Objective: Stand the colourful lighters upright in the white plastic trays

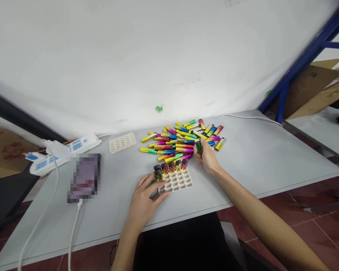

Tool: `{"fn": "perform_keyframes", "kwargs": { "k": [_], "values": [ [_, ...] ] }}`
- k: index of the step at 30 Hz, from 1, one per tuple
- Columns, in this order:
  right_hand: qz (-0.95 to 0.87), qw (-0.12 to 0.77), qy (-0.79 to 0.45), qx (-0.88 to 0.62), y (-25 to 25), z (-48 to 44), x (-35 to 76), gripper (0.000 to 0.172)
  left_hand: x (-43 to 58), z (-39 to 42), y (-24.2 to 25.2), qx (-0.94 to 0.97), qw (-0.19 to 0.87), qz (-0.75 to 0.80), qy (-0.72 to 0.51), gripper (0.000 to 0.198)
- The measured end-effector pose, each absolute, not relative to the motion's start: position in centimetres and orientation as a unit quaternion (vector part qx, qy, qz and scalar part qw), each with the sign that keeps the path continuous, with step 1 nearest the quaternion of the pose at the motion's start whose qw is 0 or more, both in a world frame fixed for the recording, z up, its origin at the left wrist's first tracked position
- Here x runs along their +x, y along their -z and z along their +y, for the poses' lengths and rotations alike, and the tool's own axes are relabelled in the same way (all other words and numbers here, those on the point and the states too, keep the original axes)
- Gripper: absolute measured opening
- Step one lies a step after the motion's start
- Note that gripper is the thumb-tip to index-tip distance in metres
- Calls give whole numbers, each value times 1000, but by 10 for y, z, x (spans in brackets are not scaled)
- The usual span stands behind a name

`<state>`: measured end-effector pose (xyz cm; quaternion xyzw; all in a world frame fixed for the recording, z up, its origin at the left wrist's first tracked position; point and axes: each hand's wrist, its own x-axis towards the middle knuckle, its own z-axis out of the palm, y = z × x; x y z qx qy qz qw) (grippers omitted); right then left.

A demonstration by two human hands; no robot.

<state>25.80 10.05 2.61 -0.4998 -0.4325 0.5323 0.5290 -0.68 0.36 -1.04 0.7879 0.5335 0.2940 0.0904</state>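
A pile of several bright multicoloured lighters (183, 139) lies on the white table (257, 162). In front of it sits a cream tray with round holes (179, 181), with several lighters standing upright along its far row (172, 166). My left hand (145, 197) rests flat on the table, fingers spread, touching the tray's left edge. My right hand (206, 156) is at the near right side of the pile, fingers closed around a green lighter (198, 146).
A second cream holed tray (122, 142) lies at the back left. White power strips (64, 150) with cables sit at the left edge beside a dark phone (84, 177) on a charging cable. A blue metal frame (305, 60) and cardboard stand at right.
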Motion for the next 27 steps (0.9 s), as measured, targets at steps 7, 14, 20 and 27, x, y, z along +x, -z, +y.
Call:
{"fn": "perform_keyframes", "kwargs": {
  "k": [7,14,20,27],
  "values": [
    [-630,507,-228,-543,-20,96,260,45,-7,5,11,785,93,535,-296,28],
    [-720,444,12,-532,-38,81,268,24,-6,5,10,788,95,531,-297,28],
    [-726,472,26,-499,-91,35,261,19,-5,4,9,791,95,530,-291,29],
    [-772,417,-115,-467,-92,14,223,21,-4,4,7,794,96,518,-302,27]
  ]
}}
